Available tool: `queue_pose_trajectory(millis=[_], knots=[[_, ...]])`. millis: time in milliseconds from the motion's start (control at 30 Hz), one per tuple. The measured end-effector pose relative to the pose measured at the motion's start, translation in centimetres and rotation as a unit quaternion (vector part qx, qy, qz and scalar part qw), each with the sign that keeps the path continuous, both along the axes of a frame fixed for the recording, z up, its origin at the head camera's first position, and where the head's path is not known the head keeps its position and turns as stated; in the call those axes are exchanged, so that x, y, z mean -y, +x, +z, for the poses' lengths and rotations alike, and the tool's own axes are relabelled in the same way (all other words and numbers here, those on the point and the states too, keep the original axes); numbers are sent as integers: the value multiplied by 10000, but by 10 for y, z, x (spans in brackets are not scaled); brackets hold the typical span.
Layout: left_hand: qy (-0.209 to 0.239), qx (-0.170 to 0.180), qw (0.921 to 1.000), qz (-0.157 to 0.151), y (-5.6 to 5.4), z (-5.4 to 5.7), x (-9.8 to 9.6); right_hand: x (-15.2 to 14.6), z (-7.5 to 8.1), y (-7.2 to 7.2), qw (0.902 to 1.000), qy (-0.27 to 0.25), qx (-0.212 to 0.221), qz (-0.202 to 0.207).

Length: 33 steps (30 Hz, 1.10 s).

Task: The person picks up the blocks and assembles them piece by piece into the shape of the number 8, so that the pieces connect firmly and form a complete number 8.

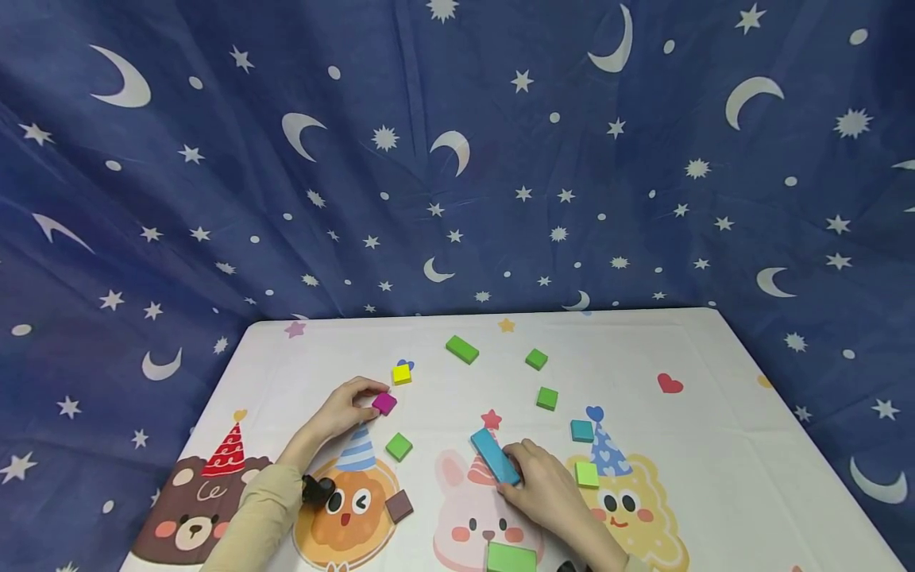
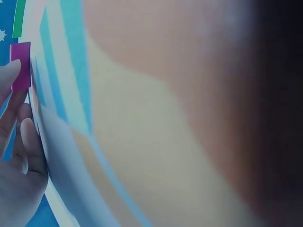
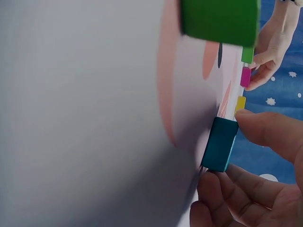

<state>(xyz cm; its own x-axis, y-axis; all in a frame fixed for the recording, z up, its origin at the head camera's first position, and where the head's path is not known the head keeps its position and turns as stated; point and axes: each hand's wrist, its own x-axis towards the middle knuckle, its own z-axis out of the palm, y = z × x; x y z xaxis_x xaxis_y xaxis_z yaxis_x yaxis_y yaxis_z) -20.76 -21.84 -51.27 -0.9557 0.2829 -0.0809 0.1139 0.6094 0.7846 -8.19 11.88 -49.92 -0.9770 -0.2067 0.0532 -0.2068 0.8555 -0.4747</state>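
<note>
On the left of the head view, my left hand pinches a small magenta block between thumb and fingers. The left wrist view shows a fingertip against the face of that magenta block. Over the printed pink rabbit, my right hand grips a long blue block near its lower end. In the right wrist view the thumb is at one edge of the blue block and the fingertips at the opposite edge. A yellow block lies just beyond the magenta one.
Around the hands on the white tablecloth lie a green block, a brown block, a teal block and a lime block. Farther back is a long green block. A larger green block sits at the front.
</note>
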Motion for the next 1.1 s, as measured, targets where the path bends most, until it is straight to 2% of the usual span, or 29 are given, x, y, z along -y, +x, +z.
queue_pose_trajectory(millis=[267,500,767,1100], knots=[[21,-8,10000,25,-1,1,-1,1,1,-4,9998,-97,191,33],[-49,-51,9999,150,-2,2,-4,1,2,-7,9998,-119,145,57],[-388,-431,9983,57,-1,5,-8,0,4,-17,9997,91,59,212],[-806,-635,9947,58,-1,8,-15,-3,6,-33,9985,305,-76,454]])
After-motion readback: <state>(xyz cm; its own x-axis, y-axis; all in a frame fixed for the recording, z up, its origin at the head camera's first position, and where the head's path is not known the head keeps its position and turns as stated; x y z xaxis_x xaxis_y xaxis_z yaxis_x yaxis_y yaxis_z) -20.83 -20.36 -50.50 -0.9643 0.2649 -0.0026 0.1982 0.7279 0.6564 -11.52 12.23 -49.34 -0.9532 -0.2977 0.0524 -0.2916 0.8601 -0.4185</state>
